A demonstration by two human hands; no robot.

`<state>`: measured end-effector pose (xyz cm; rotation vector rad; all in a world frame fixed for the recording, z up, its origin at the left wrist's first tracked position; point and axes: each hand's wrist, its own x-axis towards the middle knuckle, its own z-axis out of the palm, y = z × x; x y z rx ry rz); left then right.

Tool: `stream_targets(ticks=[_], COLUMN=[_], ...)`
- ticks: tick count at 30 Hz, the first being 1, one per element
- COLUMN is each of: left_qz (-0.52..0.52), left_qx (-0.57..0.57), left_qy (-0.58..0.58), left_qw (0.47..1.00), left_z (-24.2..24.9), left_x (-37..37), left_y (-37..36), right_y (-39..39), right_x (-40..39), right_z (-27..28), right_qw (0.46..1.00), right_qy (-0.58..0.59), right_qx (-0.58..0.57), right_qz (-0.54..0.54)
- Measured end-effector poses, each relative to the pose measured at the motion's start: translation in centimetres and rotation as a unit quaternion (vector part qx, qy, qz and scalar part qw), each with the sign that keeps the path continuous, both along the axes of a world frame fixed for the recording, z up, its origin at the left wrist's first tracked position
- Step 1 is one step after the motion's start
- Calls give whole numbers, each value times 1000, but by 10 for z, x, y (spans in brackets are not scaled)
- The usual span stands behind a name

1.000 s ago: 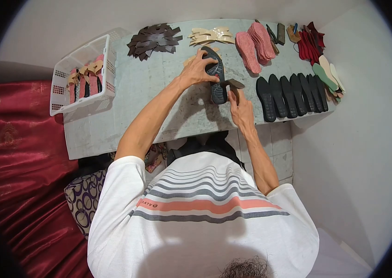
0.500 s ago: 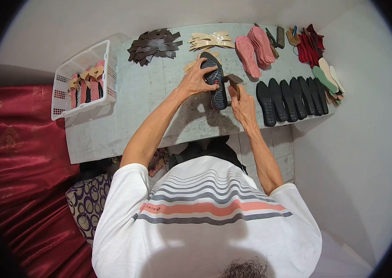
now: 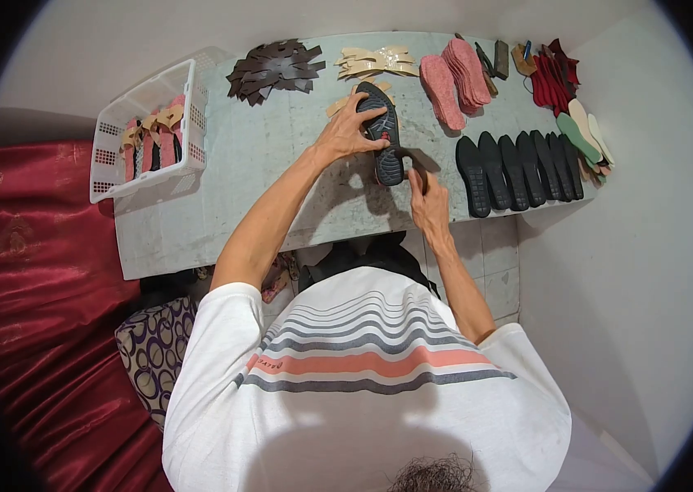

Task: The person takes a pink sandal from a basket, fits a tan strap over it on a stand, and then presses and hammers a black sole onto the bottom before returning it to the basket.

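Note:
My left hand (image 3: 349, 134) grips a black shoe sole (image 3: 390, 170) by its edges, with its ridged underside facing up and a small red mark near the middle. A hammer (image 3: 420, 162) with a dark head is in my right hand (image 3: 431, 201), whose fingers are wrapped round its handle. The hammer's head lies at the right edge of the sole, near the lower half. Beyond the sole, cream strap pieces (image 3: 336, 107) rest on the table, partly covered by it.
On the table (image 3: 231, 221) are a white basket (image 3: 195, 123) of sandals, brown straps (image 3: 274, 70), cream straps (image 3: 372, 61), pink insoles (image 3: 440, 90), black soles (image 3: 472, 176), red pieces (image 3: 551, 84) and green and cream insoles (image 3: 577, 138). A patterned cushion (image 3: 158, 353) is at the lower left.
The hammer head has turned and moved slightly down and right along the sole. My right hand has shifted a little lower and right; the sole has moved slightly up in view.

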<state>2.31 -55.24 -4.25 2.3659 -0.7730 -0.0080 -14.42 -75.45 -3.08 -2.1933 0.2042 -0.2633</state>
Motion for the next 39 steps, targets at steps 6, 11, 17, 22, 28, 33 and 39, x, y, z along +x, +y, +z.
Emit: stream_targets(ticks=[6, 11, 17, 22, 28, 33, 39], left_qz=[-19, -12, -9, -15, -31, -24, -15], left_qx=[-31, -29, -32, -15, -7, -53, -52], left_qy=[65, 59, 82, 13, -29, 117, 85], left_qw=[997, 998, 996, 1000, 999, 991, 995], left_z=[1, -3, 1, -7, -12, 9, 5], left_x=[4, 7, 7, 10, 13, 6, 4], left_y=[0, -1, -1, -1, 0, 0, -4], right_y=[1, 12, 21, 35, 34, -5, -58], right_x=[-45, -61, -61, -35, -29, -88, -70], right_z=[-16, -21, -23, -16, -9, -45, -63], right_qw=[1000, 1000, 999, 997, 996, 995, 975], right_qy=[2, -10, 2, 4, 0, -18, 70], right_qx=[-12, -1, -45, -62, -69, -99, -183], right_qz=[-4, -12, 15, 41, 51, 3, -108])
